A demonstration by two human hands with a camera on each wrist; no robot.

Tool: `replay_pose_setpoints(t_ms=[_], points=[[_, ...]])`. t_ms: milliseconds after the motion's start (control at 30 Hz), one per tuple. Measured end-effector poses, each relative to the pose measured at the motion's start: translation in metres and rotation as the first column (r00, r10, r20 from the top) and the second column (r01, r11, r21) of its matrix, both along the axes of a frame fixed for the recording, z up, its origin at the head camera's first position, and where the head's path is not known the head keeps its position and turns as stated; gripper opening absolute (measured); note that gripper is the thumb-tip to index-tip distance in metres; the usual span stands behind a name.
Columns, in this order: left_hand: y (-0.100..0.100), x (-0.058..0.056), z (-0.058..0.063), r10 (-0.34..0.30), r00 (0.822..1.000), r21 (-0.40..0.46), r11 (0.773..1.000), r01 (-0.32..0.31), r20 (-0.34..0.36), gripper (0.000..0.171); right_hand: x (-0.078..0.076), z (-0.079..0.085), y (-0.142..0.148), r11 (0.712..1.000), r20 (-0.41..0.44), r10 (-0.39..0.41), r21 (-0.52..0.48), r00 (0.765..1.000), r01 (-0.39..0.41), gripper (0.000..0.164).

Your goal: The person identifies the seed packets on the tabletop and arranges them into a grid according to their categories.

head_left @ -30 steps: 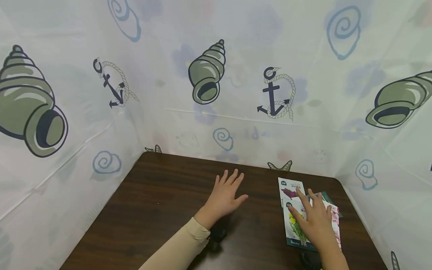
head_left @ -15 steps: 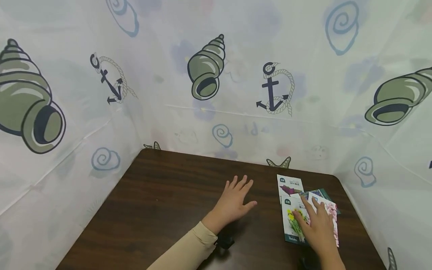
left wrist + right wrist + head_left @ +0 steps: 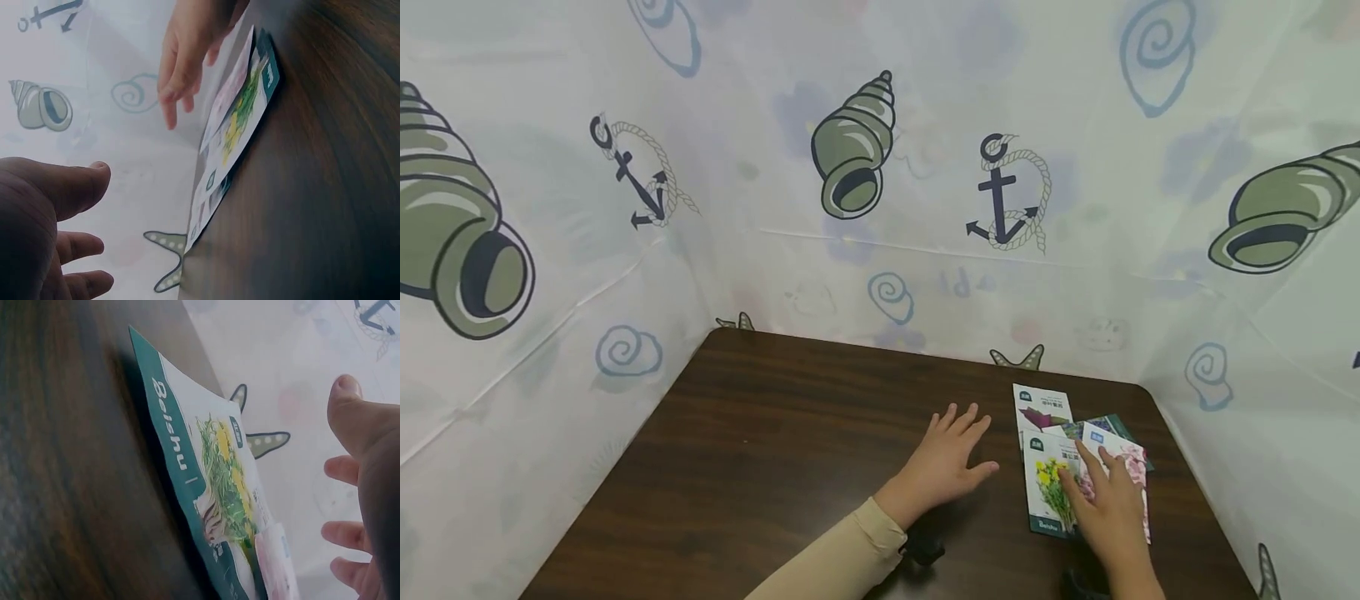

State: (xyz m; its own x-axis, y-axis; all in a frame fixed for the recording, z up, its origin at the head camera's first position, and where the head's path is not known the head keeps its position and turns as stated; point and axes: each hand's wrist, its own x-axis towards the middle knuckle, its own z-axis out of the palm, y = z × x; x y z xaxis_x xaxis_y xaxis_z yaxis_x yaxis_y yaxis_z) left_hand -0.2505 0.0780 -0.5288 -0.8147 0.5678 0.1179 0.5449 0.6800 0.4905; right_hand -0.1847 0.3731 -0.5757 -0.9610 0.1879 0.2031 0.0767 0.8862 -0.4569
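On the right side of the table, several seed packets lie in an overlapping pile. Nearest is a white packet with yellow flowers and a green "Beishu" band (image 3: 1043,492). Beside it is a pink-flower packet (image 3: 1131,458). Behind them lie a packet with a purple picture (image 3: 1036,406) and a dark green-edged packet (image 3: 1116,426). My right hand (image 3: 1112,508) hovers over the pile with spread fingers, above the packets in the left wrist view. Left of the pile, my left hand (image 3: 946,462) is held over the table, fingers extended and holding nothing.
The dark wooden table (image 3: 760,467) has rounded far corners. A white curtain (image 3: 760,167) printed with shells, anchors and starfish encloses its back and sides. A black device (image 3: 922,548) sits under the left wrist.
My left hand has moved right, closer to the packets, and slightly toward me. The right hand stays over the pile, shifting only a little. The packets keep their arrangement.
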Motion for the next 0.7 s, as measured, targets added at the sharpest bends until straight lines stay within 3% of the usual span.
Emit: replay_pose_setpoints(t_ms=[233, 500, 700], points=[[0.023, 0.0, -0.005, -0.039, 0.997, 0.017, 0.999, 0.038, 0.069, 0.074, -0.006, -0.011, 0.014, 0.998, -0.034, -0.022, -0.059, 0.999, 0.02, 0.064], [0.05, 0.0, -0.011, -0.063, 0.996, -0.029, 0.997, 0.065, 0.057, 0.069, -0.009, -0.011, 0.02, 0.997, -0.021, -0.02, -0.077, 1.0, 0.018, 0.061], [0.069, 0.002, -0.011, -0.151, 0.985, -0.064, 0.986, 0.156, 0.078, 0.059, -0.014, -0.015, 0.022, 0.988, 0.041, -0.034, -0.146, 0.999, 0.04, 0.063]])
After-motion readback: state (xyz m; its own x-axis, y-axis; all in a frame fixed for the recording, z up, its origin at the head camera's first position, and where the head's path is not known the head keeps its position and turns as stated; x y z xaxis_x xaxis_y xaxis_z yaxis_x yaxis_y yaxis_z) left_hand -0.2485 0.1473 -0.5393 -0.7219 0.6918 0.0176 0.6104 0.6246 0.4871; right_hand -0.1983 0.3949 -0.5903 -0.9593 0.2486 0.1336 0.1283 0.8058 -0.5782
